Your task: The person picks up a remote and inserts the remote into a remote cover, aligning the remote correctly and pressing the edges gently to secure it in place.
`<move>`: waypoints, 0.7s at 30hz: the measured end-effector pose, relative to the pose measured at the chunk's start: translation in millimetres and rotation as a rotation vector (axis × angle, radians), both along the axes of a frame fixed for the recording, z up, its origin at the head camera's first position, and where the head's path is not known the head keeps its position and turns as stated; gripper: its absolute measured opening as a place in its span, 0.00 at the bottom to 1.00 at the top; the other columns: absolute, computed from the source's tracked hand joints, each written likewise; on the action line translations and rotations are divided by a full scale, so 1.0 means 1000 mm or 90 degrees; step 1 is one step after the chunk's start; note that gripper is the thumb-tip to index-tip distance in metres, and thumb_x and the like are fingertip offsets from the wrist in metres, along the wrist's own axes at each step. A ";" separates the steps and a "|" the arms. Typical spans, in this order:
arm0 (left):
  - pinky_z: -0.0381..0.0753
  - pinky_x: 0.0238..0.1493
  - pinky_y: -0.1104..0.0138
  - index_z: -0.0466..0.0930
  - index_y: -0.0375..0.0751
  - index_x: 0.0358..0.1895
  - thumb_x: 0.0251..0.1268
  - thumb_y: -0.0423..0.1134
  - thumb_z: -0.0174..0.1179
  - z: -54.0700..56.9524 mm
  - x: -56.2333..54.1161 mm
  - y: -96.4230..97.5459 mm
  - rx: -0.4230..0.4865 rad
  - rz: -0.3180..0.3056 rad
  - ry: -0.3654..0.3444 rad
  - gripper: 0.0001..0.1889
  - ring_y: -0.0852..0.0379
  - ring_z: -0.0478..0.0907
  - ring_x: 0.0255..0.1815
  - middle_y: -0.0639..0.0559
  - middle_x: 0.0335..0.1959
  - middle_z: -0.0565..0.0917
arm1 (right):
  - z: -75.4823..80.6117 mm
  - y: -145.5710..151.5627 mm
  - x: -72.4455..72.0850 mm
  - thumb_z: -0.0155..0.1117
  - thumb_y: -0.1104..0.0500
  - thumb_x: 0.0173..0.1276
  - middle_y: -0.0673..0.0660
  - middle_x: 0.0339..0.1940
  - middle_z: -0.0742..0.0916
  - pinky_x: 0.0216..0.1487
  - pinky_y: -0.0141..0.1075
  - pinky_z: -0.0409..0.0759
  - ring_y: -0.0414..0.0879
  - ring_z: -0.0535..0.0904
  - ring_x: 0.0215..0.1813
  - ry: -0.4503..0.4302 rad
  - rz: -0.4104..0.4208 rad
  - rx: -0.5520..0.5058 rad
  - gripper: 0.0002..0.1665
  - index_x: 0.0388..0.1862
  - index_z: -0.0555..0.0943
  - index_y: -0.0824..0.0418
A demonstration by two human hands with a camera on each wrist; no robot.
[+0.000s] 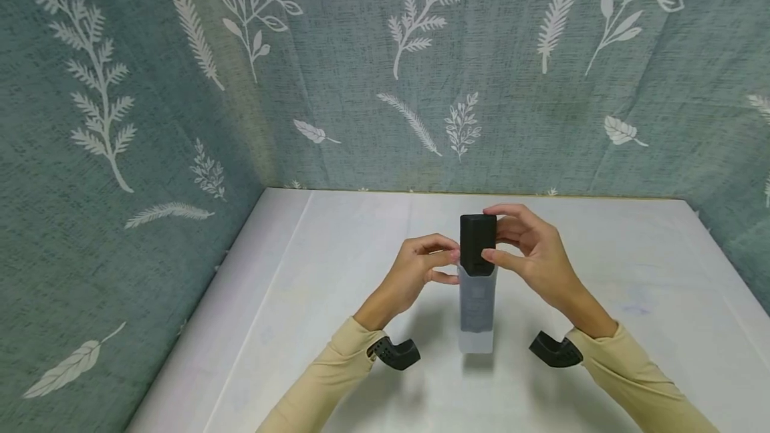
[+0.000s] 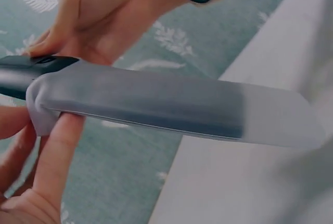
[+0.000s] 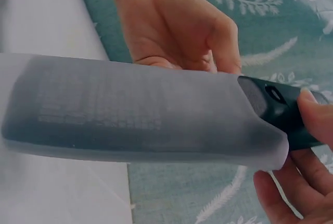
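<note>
A slim black device [image 1: 478, 239], shaped like a remote control, stands partly inside a frosted, see-through sleeve [image 1: 477, 303]. Its bare black end [image 3: 291, 104] sticks out of the sleeve's mouth and has a small slot in it. My right hand [image 1: 532, 252] grips this end, thumb on the face and fingers round the far side. On the other side, my left hand [image 1: 423, 266] pinches the sleeve's edge near its mouth, where the lip is bent over in the left wrist view. Past the device's covered part, the far end of the sleeve [image 2: 281, 117] is hollow.
Both hands are over a white table [image 1: 325, 326]. A green-blue cloth [image 1: 361, 72] with white leaf prints hangs behind the table and along its sides. Each wrist carries a black camera mount, the left mount [image 1: 396, 353] and the right mount [image 1: 555, 350].
</note>
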State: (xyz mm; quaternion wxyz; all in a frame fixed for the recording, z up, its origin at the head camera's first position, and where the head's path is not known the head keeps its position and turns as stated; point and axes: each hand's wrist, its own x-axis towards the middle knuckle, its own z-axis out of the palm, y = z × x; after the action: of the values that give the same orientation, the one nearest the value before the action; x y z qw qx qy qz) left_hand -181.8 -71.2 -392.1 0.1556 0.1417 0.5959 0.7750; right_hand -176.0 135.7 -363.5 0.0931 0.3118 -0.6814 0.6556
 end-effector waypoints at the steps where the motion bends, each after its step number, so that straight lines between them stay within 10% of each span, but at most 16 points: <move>1: 0.84 0.39 0.55 0.78 0.29 0.41 0.62 0.30 0.56 0.000 -0.001 0.000 -0.006 -0.003 -0.003 0.07 0.55 0.79 0.36 0.47 0.34 0.80 | 0.000 0.000 0.000 0.65 0.81 0.53 0.60 0.39 0.86 0.48 0.33 0.79 0.48 0.82 0.42 0.002 0.007 0.003 0.32 0.59 0.71 0.70; 12: 0.84 0.24 0.58 0.79 0.30 0.41 0.63 0.31 0.60 0.002 -0.006 0.005 -0.026 0.098 0.017 0.07 0.52 0.78 0.30 0.46 0.33 0.81 | -0.006 -0.001 -0.001 0.65 0.79 0.55 0.60 0.38 0.85 0.48 0.32 0.77 0.47 0.80 0.42 0.012 0.007 0.021 0.31 0.58 0.71 0.70; 21: 0.83 0.38 0.50 0.74 0.28 0.50 0.61 0.23 0.58 0.002 -0.004 -0.005 0.036 -0.048 0.130 0.14 0.50 0.79 0.46 0.44 0.50 0.76 | -0.010 0.004 0.000 0.59 0.77 0.61 0.57 0.44 0.85 0.43 0.38 0.83 0.50 0.82 0.45 -0.106 0.037 -0.047 0.30 0.63 0.65 0.72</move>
State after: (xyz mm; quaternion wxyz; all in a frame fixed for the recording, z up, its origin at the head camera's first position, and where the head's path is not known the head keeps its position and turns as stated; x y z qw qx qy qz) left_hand -185.8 -76.4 -389.7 0.1193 0.2469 0.5807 0.7666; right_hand -176.2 140.1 -373.1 0.0287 0.2726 -0.6525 0.7065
